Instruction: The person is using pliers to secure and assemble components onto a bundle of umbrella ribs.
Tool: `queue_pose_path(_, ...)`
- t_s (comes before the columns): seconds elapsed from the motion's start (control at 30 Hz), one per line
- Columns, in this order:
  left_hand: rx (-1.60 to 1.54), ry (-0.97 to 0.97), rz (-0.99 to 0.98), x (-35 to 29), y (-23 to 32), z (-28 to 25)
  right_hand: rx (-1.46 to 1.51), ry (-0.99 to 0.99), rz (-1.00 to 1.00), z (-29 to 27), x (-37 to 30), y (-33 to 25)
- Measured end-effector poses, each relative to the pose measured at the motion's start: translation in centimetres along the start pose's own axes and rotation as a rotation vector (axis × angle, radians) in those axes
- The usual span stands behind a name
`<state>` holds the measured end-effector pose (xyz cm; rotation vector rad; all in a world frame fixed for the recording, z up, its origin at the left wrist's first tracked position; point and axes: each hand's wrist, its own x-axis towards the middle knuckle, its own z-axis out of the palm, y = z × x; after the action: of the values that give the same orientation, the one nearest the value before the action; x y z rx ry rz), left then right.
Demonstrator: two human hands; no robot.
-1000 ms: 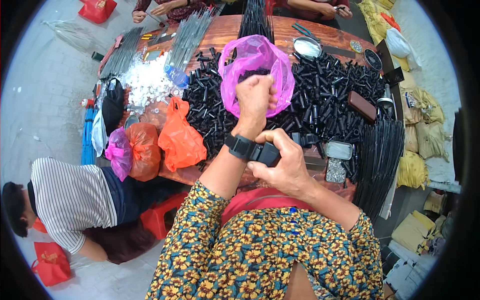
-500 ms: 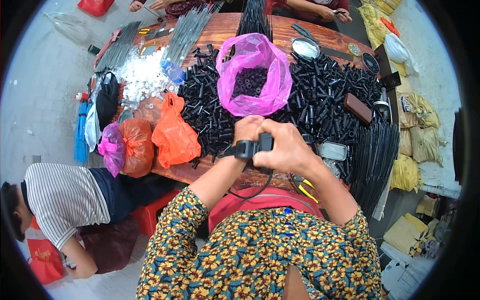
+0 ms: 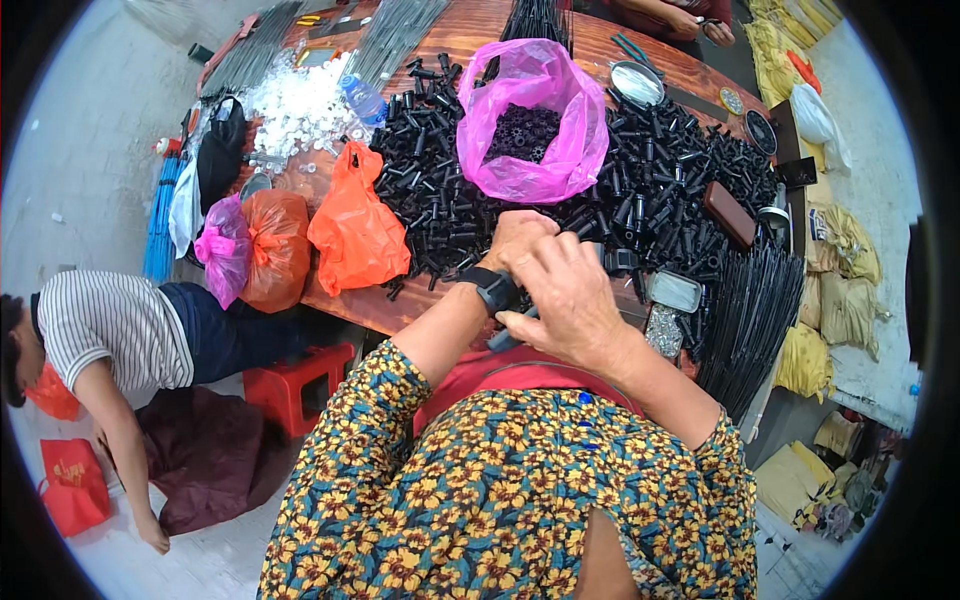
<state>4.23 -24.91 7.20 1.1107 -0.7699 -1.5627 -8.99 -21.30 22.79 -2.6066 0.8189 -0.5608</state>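
My two hands meet just above the table's near edge. My left hand (image 3: 520,238) points away from me with a black band (image 3: 492,290) round its wrist. Its fingers are curled and mostly hidden. Over it lies my right hand (image 3: 570,300), fingers bent across the back of the left and thumb stretched toward the wrist. Beneath the right palm and thumb runs a grey strap-like piece (image 3: 508,338), which the right hand grips; most of it is covered. Beyond the hands stands an open pink plastic bag (image 3: 580,150) of small black parts, amid a heap of black tubular pieces (image 3: 640,200).
Orange bag (image 3: 358,235), tied bags and white plastic pieces (image 3: 300,105) are on the left of the wooden table (image 3: 480,30). A metal tin (image 3: 675,292) and long black rods (image 3: 750,320) lie right. A person in stripes (image 3: 120,335) bends beside a red stool (image 3: 290,390).
My right hand has turned and now lies over the left; the black device and cable it held no longer show. The view has shifted. The striped person's arm reaches lower.
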Motion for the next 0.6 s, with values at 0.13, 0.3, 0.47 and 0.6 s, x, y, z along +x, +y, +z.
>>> queue_pose_path(0.13, 0.241, 0.113, -0.389, -0.1, 2.7, 3.1, 0.017, 0.0, -0.051, 2.4, -1.3, 0.8)
queue_pose_path(0.3, 0.288, 0.01, -0.307, -1.0, 1.6, 3.5, 0.072, 0.02, -0.005, 2.8, -1.7, -0.2)
queue_pose_path(0.47, 0.254, -0.285, 0.605, -0.1, -9.1, -1.5, 0.182, 0.192, 0.005, 2.1, -0.9, 0.0)
queue_pose_path(0.6, -0.361, -0.428, 0.075, -2.2, -8.7, 1.8, 0.021, 0.064, 0.243, 3.0, -2.1, 1.7)
